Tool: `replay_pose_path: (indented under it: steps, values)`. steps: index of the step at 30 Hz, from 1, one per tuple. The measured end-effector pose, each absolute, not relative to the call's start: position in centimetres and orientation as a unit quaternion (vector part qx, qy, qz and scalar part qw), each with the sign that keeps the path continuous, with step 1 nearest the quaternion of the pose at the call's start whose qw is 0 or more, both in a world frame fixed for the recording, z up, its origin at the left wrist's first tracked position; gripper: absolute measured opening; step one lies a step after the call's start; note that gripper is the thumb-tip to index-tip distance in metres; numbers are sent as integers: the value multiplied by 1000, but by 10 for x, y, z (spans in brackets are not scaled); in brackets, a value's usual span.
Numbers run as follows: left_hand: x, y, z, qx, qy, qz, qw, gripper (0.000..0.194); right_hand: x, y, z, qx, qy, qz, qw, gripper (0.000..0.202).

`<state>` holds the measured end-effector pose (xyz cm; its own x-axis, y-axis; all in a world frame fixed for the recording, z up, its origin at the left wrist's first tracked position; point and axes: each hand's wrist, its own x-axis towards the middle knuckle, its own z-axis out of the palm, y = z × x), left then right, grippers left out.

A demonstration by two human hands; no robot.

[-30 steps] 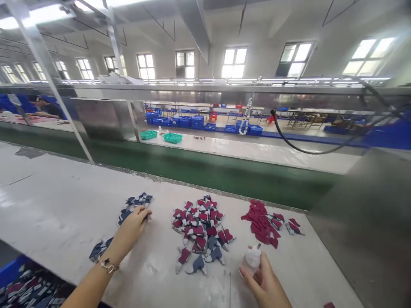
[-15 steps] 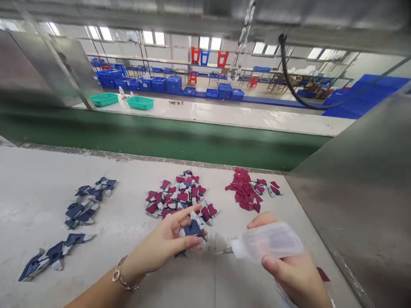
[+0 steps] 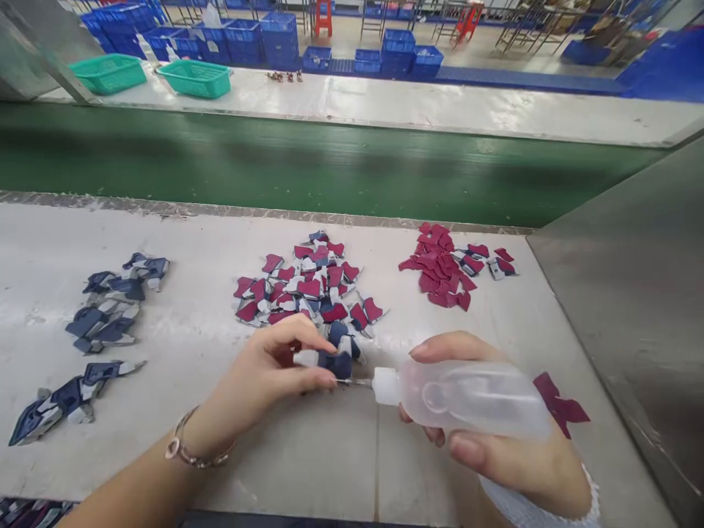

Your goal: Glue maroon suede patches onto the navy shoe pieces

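Pinched between the thumb and fingers of my left hand (image 3: 275,367) is a small navy and grey plastic part (image 3: 336,363). My right hand (image 3: 495,433) is wrapped round a translucent squeeze bottle (image 3: 473,400) lying nearly level. Its thin metal nozzle (image 3: 357,382) points left, and the tip is at the lower edge of the navy part, by my left thumb; whether it touches is hard to tell. Just beyond my left fingers spreads a pile of grey and navy parts with maroon pieces on top (image 3: 308,286).
Loose maroon pieces (image 3: 440,268) are heaped at the back right, and more maroon pieces (image 3: 558,403) lie beside my right hand. Navy and grey parts (image 3: 110,315) sit on the left. A metal panel (image 3: 632,293) bounds the right side; a green belt (image 3: 330,172) runs behind, with teal baskets (image 3: 198,79) beyond.
My view has tilted down. The bottle has come left to the navy part, closing the gap to its nozzle. My left hand has turned the part and pinches it more tightly.
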<state>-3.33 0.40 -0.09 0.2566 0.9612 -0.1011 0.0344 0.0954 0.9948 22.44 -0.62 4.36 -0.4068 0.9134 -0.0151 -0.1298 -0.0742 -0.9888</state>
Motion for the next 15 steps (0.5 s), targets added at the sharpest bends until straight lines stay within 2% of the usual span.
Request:
replay_pose_path:
  steps: [4, 7, 10, 15]
  values:
    - [-28, 4, -1, 398, 430, 361, 726, 23, 223, -13, 46, -402, -565, 598, 401, 42]
    - [-21, -2, 3, 393, 406, 339, 752, 38, 218, -22, 48, -436, -562, 552, 436, 41]
    - [-14, -12, 6, 468, 428, 345, 692, 55, 203, -33, 55, -506, -551, 481, 457, 35]
    - [-9, -24, 8, 591, 465, 339, 565, 45, 175, -45, 65, -610, -611, 297, 409, 19]
